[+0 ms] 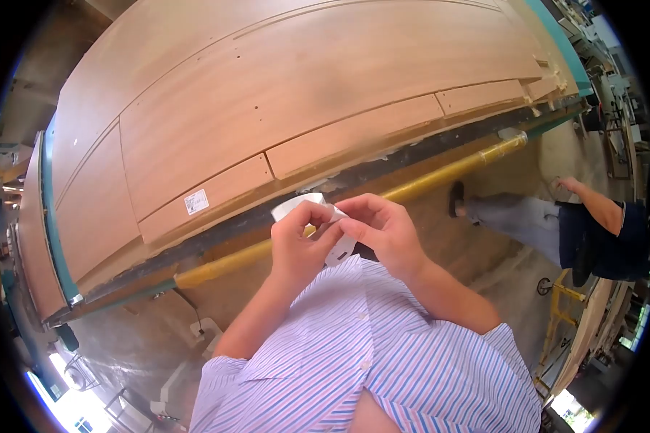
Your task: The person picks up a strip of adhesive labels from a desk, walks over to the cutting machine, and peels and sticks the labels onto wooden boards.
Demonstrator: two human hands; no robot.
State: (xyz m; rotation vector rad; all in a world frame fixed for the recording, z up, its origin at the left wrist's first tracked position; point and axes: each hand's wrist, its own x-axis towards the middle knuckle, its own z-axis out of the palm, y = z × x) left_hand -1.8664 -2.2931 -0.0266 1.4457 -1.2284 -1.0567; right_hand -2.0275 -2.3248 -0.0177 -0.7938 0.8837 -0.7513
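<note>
My left hand (303, 238) and my right hand (383, 229) meet in front of my chest, fingers pinched together. Between them is a curled white label strip (296, 206), with a loop standing above my left fingers. A lower white piece with a small dark mark (341, 250) hangs below the fingertips. My fingers hide the middle of the strip, so I cannot tell how its parts join. Beyond my hands lies a large wood-faced panel (325, 94) with cut lines, and a printed white label (196, 201) is stuck near its front edge.
A yellow bar (455, 167) runs along the panel's near side, just past my hands. To the right, a person in dark top and grey trousers (592, 231) stands on the floor. A yellow wheeled frame (560, 310) is at lower right.
</note>
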